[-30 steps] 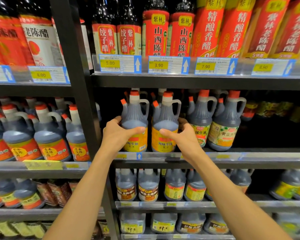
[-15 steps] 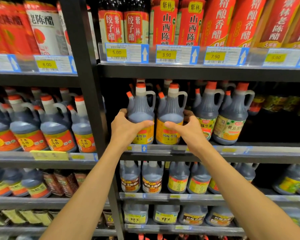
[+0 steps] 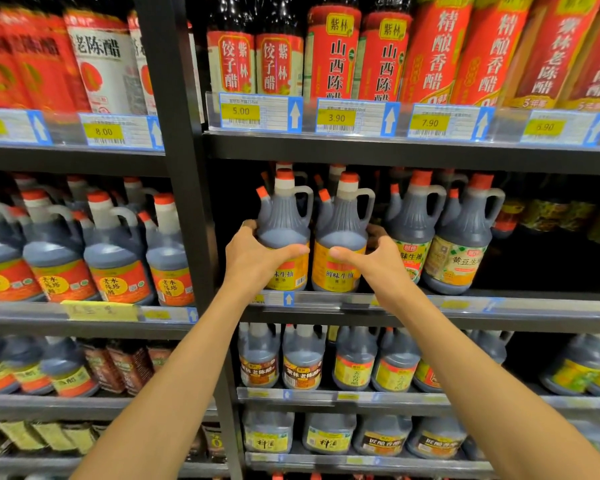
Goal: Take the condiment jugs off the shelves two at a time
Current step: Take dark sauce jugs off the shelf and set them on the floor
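Two dark condiment jugs with orange caps and yellow labels stand side by side at the front of the middle shelf (image 3: pixel 430 308). My left hand (image 3: pixel 253 254) grips the left jug (image 3: pixel 283 223) round its body, thumb across the front. My right hand (image 3: pixel 374 261) grips the right jug (image 3: pixel 343 226) the same way, fingers behind it. Both jugs are upright with their bases at the shelf edge. More jugs of this kind stand behind them, mostly hidden.
Two jugs with green-and-yellow labels (image 3: pixel 461 251) stand just right of my right hand. A black upright post (image 3: pixel 184 202) rises left of my left hand, with orange-labelled jugs (image 3: pixel 115 258) beyond it. Tall red vinegar bottles (image 3: pixel 333 53) fill the shelf above; smaller jugs (image 3: pixel 302 362) sit below.
The view has tilted up and closed in a little on the shelf. Both hands keep the same hold on the two jugs, which still stand at the shelf front.
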`<state>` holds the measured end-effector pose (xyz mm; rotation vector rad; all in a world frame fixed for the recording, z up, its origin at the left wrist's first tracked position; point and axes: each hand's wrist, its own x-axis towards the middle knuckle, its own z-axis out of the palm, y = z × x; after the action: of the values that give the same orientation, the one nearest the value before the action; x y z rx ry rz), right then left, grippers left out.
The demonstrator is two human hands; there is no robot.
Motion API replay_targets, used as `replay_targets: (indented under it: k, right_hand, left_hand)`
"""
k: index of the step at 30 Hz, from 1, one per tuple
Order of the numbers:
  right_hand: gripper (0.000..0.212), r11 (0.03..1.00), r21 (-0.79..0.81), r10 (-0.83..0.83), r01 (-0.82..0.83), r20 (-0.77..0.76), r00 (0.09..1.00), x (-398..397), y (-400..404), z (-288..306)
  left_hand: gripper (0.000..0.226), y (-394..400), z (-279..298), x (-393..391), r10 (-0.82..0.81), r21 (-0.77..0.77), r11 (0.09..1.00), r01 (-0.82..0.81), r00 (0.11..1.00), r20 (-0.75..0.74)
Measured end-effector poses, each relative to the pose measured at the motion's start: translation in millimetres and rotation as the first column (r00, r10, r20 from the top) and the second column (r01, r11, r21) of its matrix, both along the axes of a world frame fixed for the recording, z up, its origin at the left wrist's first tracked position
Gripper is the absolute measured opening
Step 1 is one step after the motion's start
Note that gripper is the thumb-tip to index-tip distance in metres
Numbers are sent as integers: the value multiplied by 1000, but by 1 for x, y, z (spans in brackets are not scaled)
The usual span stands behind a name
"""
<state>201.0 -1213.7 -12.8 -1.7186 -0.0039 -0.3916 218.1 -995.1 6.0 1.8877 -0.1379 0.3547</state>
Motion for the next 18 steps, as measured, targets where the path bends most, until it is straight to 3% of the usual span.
replay_targets:
  k: [3, 11, 18]
  right_hand:
    - [109, 1000, -18, -1, 1, -3, 1000, -1, 0, 1]
    - [109, 999, -28, 15, -15, -22, 1000, 2, -3, 0]
    - [90, 999, -20, 34, -34, -6, 999, 2, -2, -1]
  left_hand:
    - [89, 1, 1, 1, -15, 8, 1000, 15, 1000, -15]
    - [90, 2, 0, 1, -26, 16, 1000, 26, 1000, -17]
    - [110, 3, -4, 4, -25, 39, 999, 26, 999, -21]
